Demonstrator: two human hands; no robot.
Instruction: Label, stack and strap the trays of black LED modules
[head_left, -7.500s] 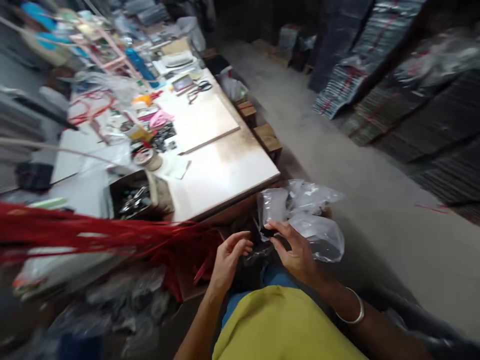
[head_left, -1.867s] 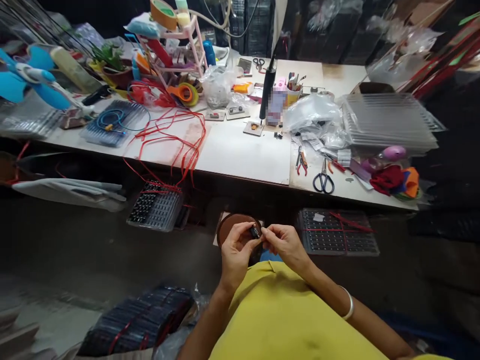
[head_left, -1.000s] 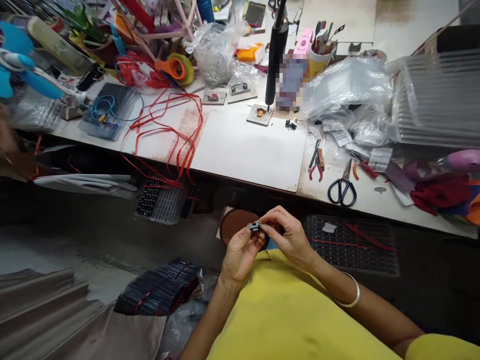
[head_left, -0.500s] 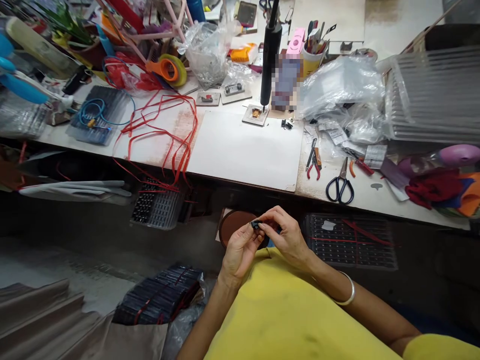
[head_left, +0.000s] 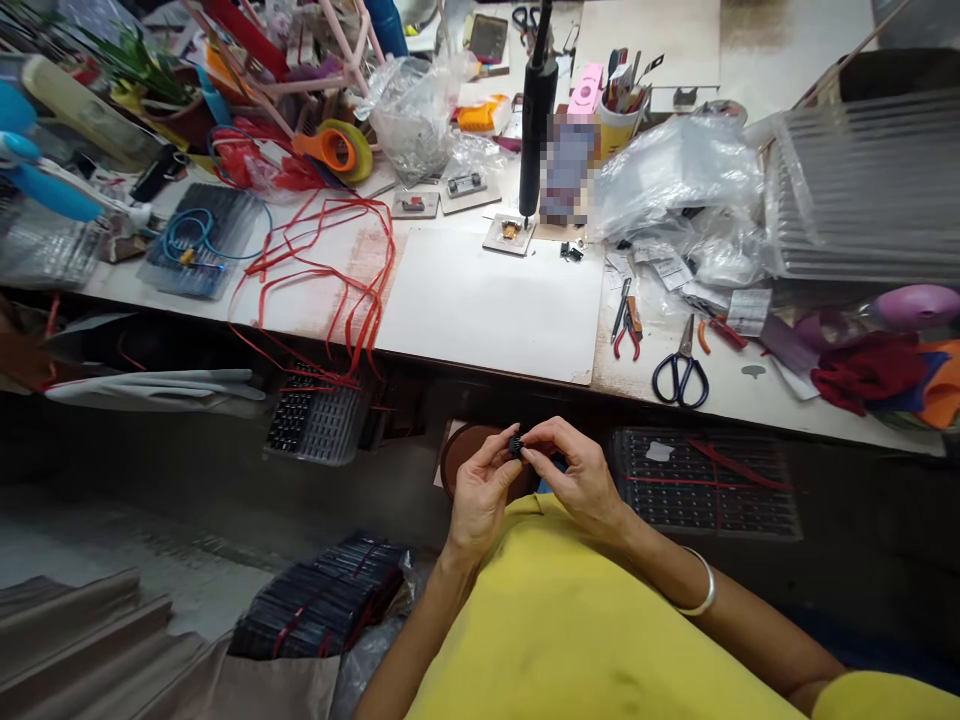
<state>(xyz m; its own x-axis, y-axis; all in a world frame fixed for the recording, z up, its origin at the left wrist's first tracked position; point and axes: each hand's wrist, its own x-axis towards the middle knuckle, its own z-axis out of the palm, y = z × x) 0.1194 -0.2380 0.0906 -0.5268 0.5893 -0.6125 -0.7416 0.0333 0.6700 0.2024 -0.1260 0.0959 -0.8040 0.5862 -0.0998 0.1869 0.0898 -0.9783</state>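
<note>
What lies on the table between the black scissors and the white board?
In the head view, red-handled pliers lie on the table between the black scissors and the white board.
</note>
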